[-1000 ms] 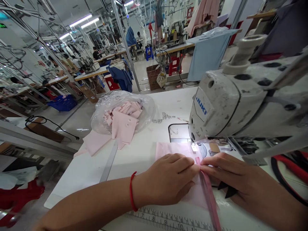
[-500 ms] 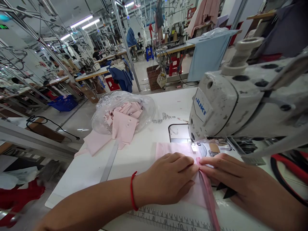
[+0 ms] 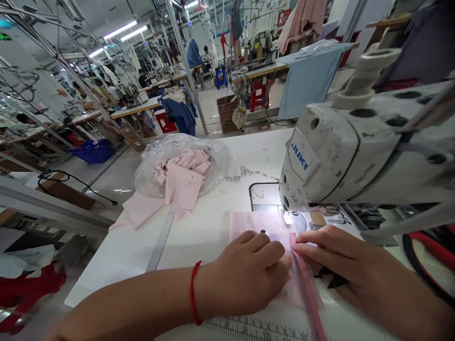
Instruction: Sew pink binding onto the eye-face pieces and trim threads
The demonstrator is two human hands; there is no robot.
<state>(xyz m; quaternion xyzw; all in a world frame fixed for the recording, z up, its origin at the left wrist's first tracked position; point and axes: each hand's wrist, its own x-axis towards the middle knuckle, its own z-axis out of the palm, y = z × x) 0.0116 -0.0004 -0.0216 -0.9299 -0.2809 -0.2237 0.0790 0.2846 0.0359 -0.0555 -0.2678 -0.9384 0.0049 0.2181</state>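
Note:
A pale pink fabric panel [image 3: 256, 223] lies flat on the white sewing table [image 3: 106, 279], just in front of the needle area of a worn white Juki sewing machine [image 3: 330, 151]. My left hand [image 3: 249, 270], with a red string bracelet, presses on the panel, fingers curled. My right hand [image 3: 337, 253] holds down a narrow folded pink edge [image 3: 306, 284] running toward me. A small dark dot [image 3: 263, 231] shows on the panel beside my left fingers. A black pointed object [image 3: 332, 280] is partly hidden under my right hand.
A clear plastic bag [image 3: 181, 166] holding pink cut pieces sits at the table's far side, with a metal ruler [image 3: 159, 241] lying near it. A printed measuring scale [image 3: 256, 329] runs along the near edge. A red-and-black strap [image 3: 426, 255] lies at right.
My left hand has slid back and away from the fold, uncovering a dark dot on the panel. My right hand stays on the folded edge, and the fingertips of my two hands no longer meet.

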